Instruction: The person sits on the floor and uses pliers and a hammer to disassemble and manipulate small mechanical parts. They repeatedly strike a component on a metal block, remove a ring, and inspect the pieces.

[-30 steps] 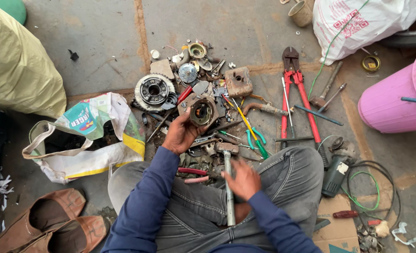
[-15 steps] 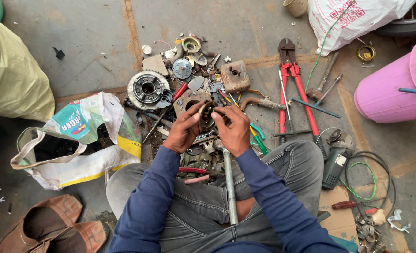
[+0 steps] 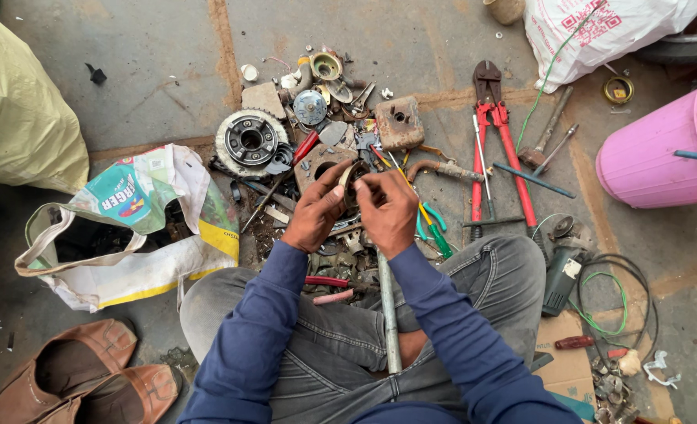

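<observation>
Red bolt cutters (image 3: pixel 501 149), pink bucket (image 3: pixel 654 157)

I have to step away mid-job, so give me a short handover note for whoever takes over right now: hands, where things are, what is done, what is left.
Left hand and right hand: both grip one small round metal part, held up just over the scrap pile.
Things: a long metal rod lies between the knees; the large toothed disc sits left of the pile, the red bolt cutters to the right, and green-handled pliers are beside the right hand.
Done: the part is off the ground and in both hands.
Left: it is not yet apart or set down; what the fingers are doing to it is hidden.
</observation>
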`<state>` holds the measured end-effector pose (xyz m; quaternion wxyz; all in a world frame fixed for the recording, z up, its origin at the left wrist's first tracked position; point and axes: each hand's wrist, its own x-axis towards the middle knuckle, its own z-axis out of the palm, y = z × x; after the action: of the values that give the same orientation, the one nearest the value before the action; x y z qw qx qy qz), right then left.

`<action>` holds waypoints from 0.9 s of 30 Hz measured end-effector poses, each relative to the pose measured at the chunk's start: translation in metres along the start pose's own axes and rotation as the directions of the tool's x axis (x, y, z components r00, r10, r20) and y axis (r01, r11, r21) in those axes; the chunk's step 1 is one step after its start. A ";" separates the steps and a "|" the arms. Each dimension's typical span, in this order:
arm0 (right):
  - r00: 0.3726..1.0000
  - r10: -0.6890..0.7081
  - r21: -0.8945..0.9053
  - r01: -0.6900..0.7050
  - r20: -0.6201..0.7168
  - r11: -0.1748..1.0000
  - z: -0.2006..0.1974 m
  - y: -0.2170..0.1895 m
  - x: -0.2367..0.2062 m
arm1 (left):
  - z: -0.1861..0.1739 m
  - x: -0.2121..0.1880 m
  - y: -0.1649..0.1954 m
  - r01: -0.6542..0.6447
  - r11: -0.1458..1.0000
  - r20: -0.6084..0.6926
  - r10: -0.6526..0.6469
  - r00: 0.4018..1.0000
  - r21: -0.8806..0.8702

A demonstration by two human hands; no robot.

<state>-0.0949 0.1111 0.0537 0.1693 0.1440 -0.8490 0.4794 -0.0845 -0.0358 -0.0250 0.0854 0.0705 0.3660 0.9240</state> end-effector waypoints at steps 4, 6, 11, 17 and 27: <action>0.997 0.076 0.072 -0.074 -0.027 0.995 -0.008 0.007 0.001 | -0.001 0.002 0.000 -0.007 0.998 -0.004 0.006 1.000 -0.064; 0.998 0.059 0.098 -0.057 -0.023 0.994 -0.010 0.018 -0.001 | -0.001 0.003 0.000 0.001 0.996 -0.010 -0.002 1.000 -0.088; 0.918 0.371 0.624 -0.371 0.137 0.688 0.002 0.073 -0.009 | -0.008 0.005 -0.006 0.042 0.999 -0.032 -0.043 0.999 -0.033; 0.668 0.556 0.818 -0.573 0.495 -0.040 0.018 0.135 -0.030 | -0.026 0.011 -0.025 0.274 0.909 -0.256 -0.197 0.946 0.315; 0.602 0.584 0.772 -0.632 0.545 -0.070 -0.004 0.142 -0.047 | -0.027 0.016 -0.035 0.396 0.038 -0.389 -0.129 0.912 0.917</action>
<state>-0.1096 0.1891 -0.0729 -0.1994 -0.1724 -0.3682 0.8916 -0.1012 -0.0254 -0.0681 0.1473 -0.0524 0.9004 0.4060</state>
